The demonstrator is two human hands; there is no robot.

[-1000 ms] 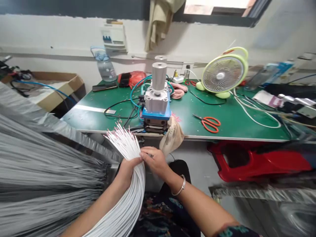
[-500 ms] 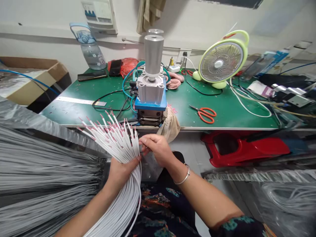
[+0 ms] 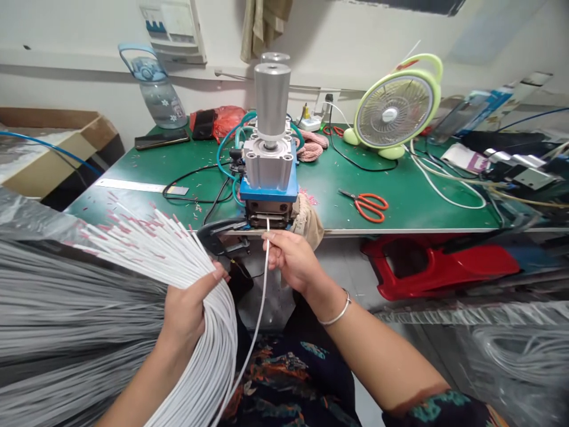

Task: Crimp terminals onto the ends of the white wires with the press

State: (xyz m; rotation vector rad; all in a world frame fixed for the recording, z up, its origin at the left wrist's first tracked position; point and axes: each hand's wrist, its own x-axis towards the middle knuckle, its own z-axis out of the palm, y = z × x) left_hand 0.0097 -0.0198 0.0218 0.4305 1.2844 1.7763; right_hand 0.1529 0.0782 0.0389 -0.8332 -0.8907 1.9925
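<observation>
My left hand (image 3: 191,305) is wrapped round a thick bundle of white cables (image 3: 220,332), whose ends fan out up and to the left with short reddish tips. Between thumb and fingers, my right hand (image 3: 288,258) pinches a single white cable (image 3: 262,290). The upper end of that cable reaches the front opening of a pneumatic machine (image 3: 272,166) with a silver cylinder and a blue plate, at the table's front edge. Whether the tip sits inside the opening I cannot tell. Its lower length curves down to join the bundle.
Orange-handled scissors (image 3: 371,206) lie on the green table (image 3: 320,216), right of the machine. A green fan (image 3: 391,112), a water bottle (image 3: 162,98), a phone (image 3: 162,139) and a steel ruler (image 3: 140,187) are further back. A cloth bag (image 3: 309,225) hangs beside the machine. A red stool (image 3: 448,267) stands below.
My right hand has drawn one cable away from the bundle and brought its end up to the machine's front. My left hand has moved left with the bundle, which now leans further left.
</observation>
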